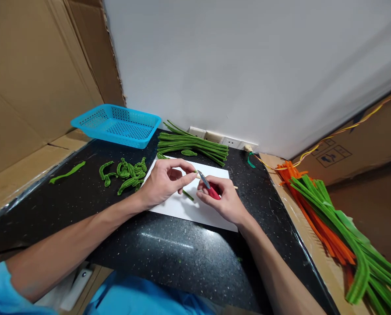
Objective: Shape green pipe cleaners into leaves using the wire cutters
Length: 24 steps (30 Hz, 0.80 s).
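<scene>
A pair of red-handled scissors (212, 191) is in my right hand (226, 199), its metal blades pointing up and left to my left fingertips. Thumb and finger of my left hand (167, 181) pinch the end of a green fuzzy pipe cleaner (188, 195), mostly hidden by the fingers. A thin pale stick (236, 187) shows beyond my right hand, and its other end seems to lie by the blades; which hand grips it I cannot tell. Both hands are over a white sheet (169, 208). Left of the sheet lies a pile of curled green pipe-cleaner loops (129, 171).
A blue perforated basket (129, 141) stands at the back left. Behind the sheet lies a bundle of green pipe cleaners (191, 145), near wall sockets (232, 142). Orange (326, 234) and green strips (343, 234) lie on cardboard at right. A lone green strip (67, 172) rests far left.
</scene>
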### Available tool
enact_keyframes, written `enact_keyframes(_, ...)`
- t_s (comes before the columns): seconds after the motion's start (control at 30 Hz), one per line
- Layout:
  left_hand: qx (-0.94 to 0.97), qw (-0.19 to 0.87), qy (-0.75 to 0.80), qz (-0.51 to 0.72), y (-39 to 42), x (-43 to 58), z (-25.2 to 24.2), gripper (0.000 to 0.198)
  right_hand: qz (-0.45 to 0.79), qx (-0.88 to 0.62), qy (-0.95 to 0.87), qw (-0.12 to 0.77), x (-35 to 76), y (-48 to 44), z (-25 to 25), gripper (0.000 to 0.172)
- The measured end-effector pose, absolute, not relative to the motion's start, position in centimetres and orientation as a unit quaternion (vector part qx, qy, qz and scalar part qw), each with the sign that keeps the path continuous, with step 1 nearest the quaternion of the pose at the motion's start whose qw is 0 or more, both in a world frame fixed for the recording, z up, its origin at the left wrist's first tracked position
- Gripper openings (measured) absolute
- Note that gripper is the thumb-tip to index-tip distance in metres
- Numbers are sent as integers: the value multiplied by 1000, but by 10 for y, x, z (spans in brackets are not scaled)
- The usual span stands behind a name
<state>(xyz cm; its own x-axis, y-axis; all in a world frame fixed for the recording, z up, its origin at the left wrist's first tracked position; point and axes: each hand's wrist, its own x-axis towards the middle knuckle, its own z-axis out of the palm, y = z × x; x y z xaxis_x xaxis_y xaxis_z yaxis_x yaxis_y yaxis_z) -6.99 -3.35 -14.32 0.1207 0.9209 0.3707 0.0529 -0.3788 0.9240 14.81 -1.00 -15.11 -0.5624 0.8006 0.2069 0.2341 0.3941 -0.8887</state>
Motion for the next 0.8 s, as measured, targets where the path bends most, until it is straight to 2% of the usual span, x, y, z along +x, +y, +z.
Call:
enact_keyframes(0.2,611,438,375,542,-31,-70,-144,22,401,-369,-758,357,150,-9,-155,19)
enact_keyframes(0.37,628,470,379,491,-30,-72,-142,33,402,-381,-736,389,151,-9,-157,30)
enact_keyframes(0.5,664,452,375,462,-30,-71,-145,38,427,-386,-712,401,151,-8,-157,35)
enact_keyframes(0.8,703,403,397,431,-29,-69,-146,25,477,-355,-694,406,145,-11,-156,33)
